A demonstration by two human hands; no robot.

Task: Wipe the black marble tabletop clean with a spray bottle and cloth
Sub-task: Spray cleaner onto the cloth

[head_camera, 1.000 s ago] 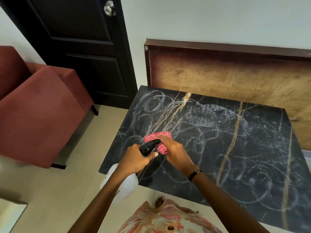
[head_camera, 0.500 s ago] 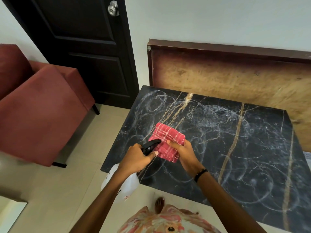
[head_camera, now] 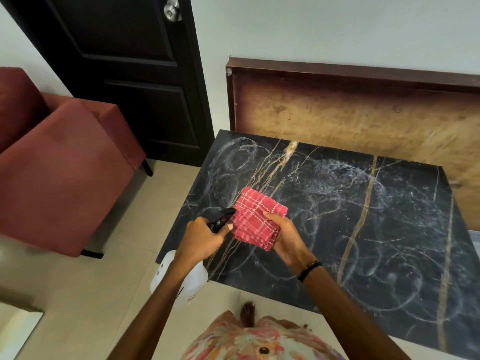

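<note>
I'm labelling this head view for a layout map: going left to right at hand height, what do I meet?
Red armchair → left hand on the spray bottle → red checked cloth → right hand → black marble tabletop.

Glossy black marble tabletop (chalky smears), woven checked cloth, translucent plastic bottle

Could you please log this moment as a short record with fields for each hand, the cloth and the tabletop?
Left hand: grips the white plastic spray bottle, black nozzle aimed at the cloth
Right hand: holds the folded red checked cloth above the table
Tabletop: black marble tabletop, gold veins, covered in whitish swirl marks
Surroundings: dark red upholstered armchair, black panelled door
</note>
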